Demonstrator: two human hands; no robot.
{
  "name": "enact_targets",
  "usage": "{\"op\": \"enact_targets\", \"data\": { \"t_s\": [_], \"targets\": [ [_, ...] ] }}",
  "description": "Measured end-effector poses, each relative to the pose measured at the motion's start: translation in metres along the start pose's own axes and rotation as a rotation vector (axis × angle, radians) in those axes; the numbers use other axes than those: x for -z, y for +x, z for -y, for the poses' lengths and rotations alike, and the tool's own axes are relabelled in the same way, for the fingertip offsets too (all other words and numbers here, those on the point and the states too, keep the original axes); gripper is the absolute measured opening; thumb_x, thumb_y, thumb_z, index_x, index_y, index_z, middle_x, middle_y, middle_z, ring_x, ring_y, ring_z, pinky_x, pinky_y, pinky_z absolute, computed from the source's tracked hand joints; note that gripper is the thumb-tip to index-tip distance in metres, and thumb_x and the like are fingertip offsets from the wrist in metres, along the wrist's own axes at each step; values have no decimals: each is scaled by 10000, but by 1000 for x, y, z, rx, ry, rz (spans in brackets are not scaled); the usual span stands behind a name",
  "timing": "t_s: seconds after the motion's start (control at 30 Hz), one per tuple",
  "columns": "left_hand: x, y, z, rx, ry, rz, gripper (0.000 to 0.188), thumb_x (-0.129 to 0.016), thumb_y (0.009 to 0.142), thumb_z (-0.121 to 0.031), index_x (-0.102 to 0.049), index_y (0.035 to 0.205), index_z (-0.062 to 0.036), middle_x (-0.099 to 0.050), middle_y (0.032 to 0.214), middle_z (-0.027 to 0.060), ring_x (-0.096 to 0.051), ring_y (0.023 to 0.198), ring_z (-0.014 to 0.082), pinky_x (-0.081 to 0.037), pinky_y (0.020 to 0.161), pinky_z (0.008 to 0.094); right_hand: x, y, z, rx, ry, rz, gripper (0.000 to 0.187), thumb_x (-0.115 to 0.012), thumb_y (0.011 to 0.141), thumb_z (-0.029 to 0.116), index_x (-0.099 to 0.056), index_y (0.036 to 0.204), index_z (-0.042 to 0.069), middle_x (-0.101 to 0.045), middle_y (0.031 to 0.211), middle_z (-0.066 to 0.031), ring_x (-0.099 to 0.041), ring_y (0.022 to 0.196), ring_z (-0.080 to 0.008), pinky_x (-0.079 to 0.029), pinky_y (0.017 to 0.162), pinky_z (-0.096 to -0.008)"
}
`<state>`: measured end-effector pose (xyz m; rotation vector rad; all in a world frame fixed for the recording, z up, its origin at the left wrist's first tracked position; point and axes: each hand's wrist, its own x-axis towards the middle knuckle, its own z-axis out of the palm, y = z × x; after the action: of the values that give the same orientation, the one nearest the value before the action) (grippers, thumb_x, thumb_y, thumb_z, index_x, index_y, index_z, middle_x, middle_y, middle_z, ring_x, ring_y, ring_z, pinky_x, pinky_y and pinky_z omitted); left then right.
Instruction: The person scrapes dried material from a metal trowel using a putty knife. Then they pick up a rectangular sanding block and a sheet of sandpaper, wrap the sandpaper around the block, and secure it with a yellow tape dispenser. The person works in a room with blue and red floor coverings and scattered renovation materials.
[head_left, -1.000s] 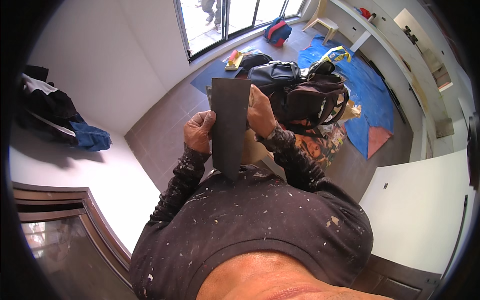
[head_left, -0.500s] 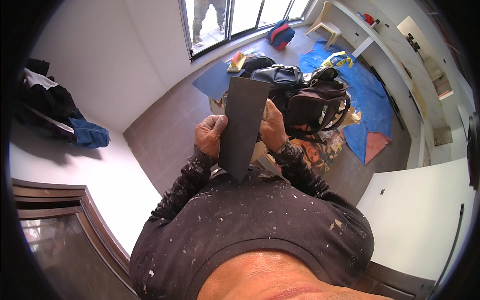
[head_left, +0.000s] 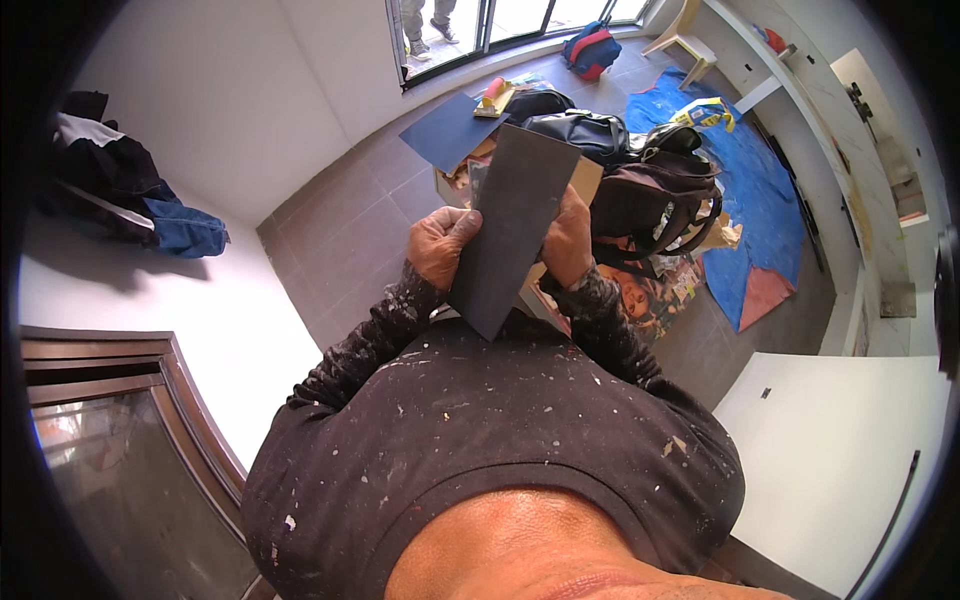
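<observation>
In front of my chest I hold a long dark grey strip of sandpaper [head_left: 520, 215], tilted with its top leaning right. My left hand [head_left: 442, 245] pinches its left edge, thumb on the near face. My right hand [head_left: 570, 240] grips the right edge, its fingers partly hidden behind the strip. Beyond them a larger blue-grey sheet [head_left: 447, 132] lies on a low support. A hand sander [head_left: 493, 100] with a yellow base and a red handle sits at that sheet's far corner.
Black bags [head_left: 655, 205] are piled just beyond my right hand. A blue tarp [head_left: 765, 225] covers floor at right. A backpack [head_left: 592, 50] and a chair [head_left: 685, 45] stand near the window. Clothes [head_left: 130, 185] hang on the left wall. Outside, a person's legs [head_left: 425, 25] show.
The strip has tipped further to the right, with both hands still on it. My view has shifted a little, so the room sits farther right in the picture.
</observation>
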<state>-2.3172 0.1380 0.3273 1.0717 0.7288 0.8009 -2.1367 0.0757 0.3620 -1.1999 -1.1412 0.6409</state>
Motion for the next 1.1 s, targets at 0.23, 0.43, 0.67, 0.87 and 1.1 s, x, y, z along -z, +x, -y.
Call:
{"op": "enact_targets", "data": {
  "t_s": [0.23,0.43,0.67,0.87,1.1],
  "targets": [
    [0,-5,8,2,-147,77,276,-661,970,-252,-655,973,23,-695,846,55,-632,714,92,-531,671,242,1,1,3,17,-24,-16,273,-648,906,50,-577,1156,-35,-682,994,-77,-647,886,-128,-538,752,-268],
    [5,-6,3,126,-150,119,264,-684,953,-247,-645,950,14,-702,860,64,-642,730,105,-546,695,255,0,-12,-7,-143,60,-7,348,-662,875,62,-562,1189,-48,-674,1040,-91,-637,936,-138,-522,801,-283],
    [6,-1,-11,130,-218,108,286,-700,939,-262,-640,942,17,-702,852,75,-656,690,114,-568,646,262,-8,-13,-6,-45,159,41,340,-631,903,35,-528,1215,-51,-646,1116,-105,-617,1006,-134,-515,858,-272],
    [21,0,1,195,-162,133,265,-665,962,-238,-642,994,24,-709,875,88,-672,715,129,-571,660,265,-18,-11,-3,-108,22,80,371,-668,870,4,-536,1213,-41,-646,1048,-77,-611,961,-137,-509,842,-275],
    [43,-10,12,165,-254,131,242,-641,974,-190,-638,1065,34,-710,971,89,-675,854,126,-555,798,265,-29,-11,-19,-127,306,91,337,-668,885,5,-539,1195,-32,-648,1078,-84,-614,974,-127,-518,838,-273]
  ]
}}
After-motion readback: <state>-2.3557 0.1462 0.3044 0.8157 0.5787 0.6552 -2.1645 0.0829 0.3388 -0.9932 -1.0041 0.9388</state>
